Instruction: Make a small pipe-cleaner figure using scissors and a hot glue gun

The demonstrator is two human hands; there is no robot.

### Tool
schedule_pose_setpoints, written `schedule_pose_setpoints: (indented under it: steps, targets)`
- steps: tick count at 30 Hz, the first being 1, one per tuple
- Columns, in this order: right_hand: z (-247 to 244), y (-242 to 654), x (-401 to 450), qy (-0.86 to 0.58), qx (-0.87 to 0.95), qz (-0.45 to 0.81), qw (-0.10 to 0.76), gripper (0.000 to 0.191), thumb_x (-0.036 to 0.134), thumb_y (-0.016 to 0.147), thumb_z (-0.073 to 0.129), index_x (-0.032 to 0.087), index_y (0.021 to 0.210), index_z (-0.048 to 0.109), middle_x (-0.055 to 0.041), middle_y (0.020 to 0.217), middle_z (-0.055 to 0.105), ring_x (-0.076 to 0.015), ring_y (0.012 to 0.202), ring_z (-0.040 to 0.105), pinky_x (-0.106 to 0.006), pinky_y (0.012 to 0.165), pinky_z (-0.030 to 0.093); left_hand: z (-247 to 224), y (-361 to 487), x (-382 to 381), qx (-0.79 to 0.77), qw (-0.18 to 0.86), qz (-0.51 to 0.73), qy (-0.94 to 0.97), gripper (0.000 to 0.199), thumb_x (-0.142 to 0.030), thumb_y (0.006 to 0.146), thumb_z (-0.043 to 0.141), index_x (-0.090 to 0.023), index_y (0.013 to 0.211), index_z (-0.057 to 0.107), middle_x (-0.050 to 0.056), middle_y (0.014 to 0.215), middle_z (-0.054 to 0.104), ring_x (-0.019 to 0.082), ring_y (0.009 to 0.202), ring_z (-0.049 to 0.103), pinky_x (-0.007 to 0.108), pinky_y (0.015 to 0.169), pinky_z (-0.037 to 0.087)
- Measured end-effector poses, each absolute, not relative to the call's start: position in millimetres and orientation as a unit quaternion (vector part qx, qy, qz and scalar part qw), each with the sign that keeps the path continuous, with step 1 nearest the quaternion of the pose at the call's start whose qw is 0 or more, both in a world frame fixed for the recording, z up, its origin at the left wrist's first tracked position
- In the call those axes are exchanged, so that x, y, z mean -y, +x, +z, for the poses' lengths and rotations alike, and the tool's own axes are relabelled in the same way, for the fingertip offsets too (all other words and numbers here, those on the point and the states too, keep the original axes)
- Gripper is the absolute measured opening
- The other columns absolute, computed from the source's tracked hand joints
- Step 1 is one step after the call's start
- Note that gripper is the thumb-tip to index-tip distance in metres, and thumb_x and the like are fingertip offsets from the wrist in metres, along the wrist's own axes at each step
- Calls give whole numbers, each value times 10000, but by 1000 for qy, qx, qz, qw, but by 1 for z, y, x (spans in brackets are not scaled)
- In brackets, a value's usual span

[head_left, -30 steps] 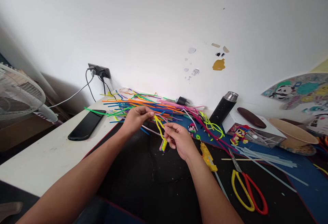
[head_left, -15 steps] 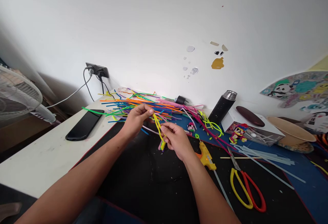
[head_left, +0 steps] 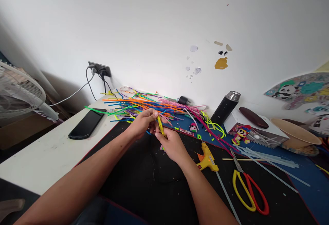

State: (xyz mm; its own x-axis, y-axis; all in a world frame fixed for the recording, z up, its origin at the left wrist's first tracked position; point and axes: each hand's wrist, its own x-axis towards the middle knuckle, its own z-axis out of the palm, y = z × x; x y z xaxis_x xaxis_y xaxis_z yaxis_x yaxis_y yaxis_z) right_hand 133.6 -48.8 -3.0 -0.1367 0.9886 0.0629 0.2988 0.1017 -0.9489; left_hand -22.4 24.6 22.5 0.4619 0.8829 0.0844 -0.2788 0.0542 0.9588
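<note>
A yellow pipe cleaner is pinched between my two hands above the dark mat. My left hand grips its upper end between thumb and fingers. Lower down, my right hand is closed on the same yellow piece, its fingers close to the left ones. Pink and purple bits poke out below the right fingers; how they join the yellow piece is hidden. Behind the hands lies a spread pile of coloured pipe cleaners.
A yellow glue gun and scissors lie to the right, with glue sticks beyond. A black flask, a white box and a small figure stand behind. A phone lies left.
My hands have drawn closer together, and the yellow strands that were spread between them now look narrower and shorter. The whole view has shifted slightly.
</note>
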Motion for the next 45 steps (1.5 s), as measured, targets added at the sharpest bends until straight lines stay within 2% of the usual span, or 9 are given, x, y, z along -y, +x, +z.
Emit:
schedule_pose_setpoints:
  steps: [6,10,14,17,21,24,32,39,45]
  targets:
    - [-5,135,50,-509,639,408,407,275,418,1014,524,224,856,637,38,637,507,-132,491,527,-244,496,389,21,-19,-22,-280,677,445,515,399,-488,831,784,-187,811,524,25,666,725,128,452,617,206,425,449]
    - [-1,134,51,-505,636,408,417,220,385,1005,540,235,908,668,38,641,542,-129,492,540,-241,496,418,19,-18,-23,-289,666,464,507,370,-470,854,762,-192,807,523,-7,631,681,116,442,592,199,423,437]
    - [8,135,52,-480,578,489,443,224,405,926,643,217,1005,733,10,737,650,-120,517,557,-231,454,453,20,-23,-27,-294,649,494,498,354,-445,848,767,-191,810,524,-17,632,663,107,438,576,195,420,429]
    - [16,138,52,-446,489,558,500,410,474,847,747,202,1154,746,-64,897,740,-173,661,670,-214,412,445,25,-30,-30,-288,644,524,477,366,-435,819,797,-193,810,522,-30,618,647,103,431,564,190,409,413]
    - [21,143,51,-416,383,605,561,423,481,782,836,204,1095,771,-128,1071,769,-267,918,752,-188,401,415,31,-34,-31,-267,632,564,459,404,-457,796,825,-198,791,514,-37,596,640,102,429,557,187,409,411]
    - [21,147,49,-409,344,611,584,432,474,758,867,192,1071,770,-139,1066,778,-282,952,762,-176,409,394,33,-35,-31,-253,624,581,458,428,-478,785,839,-197,772,516,-36,593,642,99,437,555,188,418,425]
    - [17,149,47,-447,352,580,583,523,597,790,815,172,1089,760,-117,979,775,-188,691,735,-182,394,386,34,-36,-33,-222,626,603,441,387,-434,796,845,-193,767,543,-34,596,634,93,440,532,188,415,415]
    - [17,136,54,-397,376,689,475,636,727,855,684,132,1068,745,-106,843,772,-109,459,607,-184,360,339,33,-29,-23,-198,651,565,466,377,-417,814,840,-194,801,536,-26,606,654,106,440,549,190,424,415]
    - [15,138,54,-347,338,736,472,648,747,885,629,124,995,770,-38,671,704,-81,406,507,-196,368,295,33,-27,-22,-193,649,566,471,356,-405,841,821,-185,806,543,-14,615,667,108,445,558,189,430,420]
